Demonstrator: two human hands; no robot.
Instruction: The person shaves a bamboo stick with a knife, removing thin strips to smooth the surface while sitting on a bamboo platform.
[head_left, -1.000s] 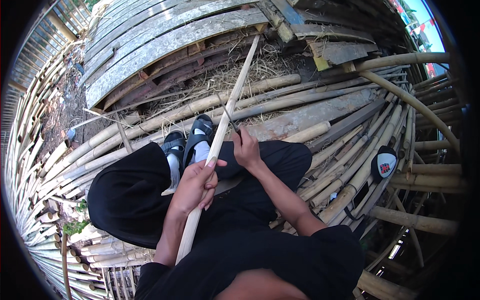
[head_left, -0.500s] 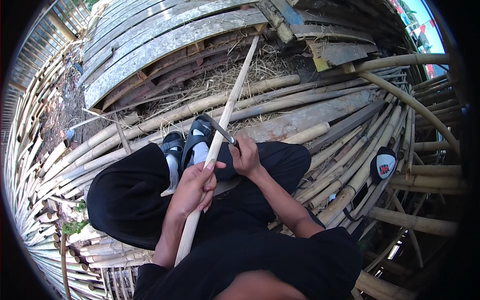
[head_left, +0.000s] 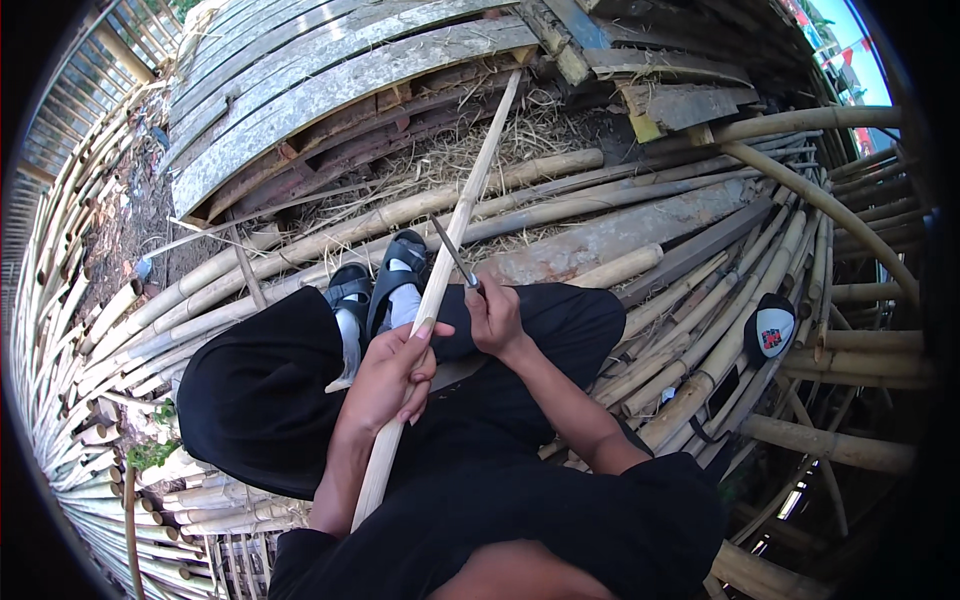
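Note:
A long pale bamboo strip (head_left: 467,200) slants from my lap up to the slatted platform's edge. My left hand (head_left: 392,375) is wrapped round its lower part, thumb lying along the top. In my closed right hand (head_left: 495,315) is a knife (head_left: 453,249), its handle mostly hidden by the fingers. The narrow dark blade crosses the strip just above my left hand, its tip pointing to the upper left. Whether the edge is cutting into the strip cannot be made out. Below the strip are my feet in dark sandals (head_left: 384,287).
A weathered wooden slatted platform (head_left: 350,65) stands at the far side, with pale shavings (head_left: 430,155) scattered before it. Bamboo poles (head_left: 540,172) lie all around me. A black-and-white cap (head_left: 770,328) rests on poles at the right. Bamboo rails (head_left: 830,440) cross beside it.
The knife blade has turned steeper, its tip shifting right and slightly up across the strip. Both hands keep nearly the same place, and the strip has barely moved.

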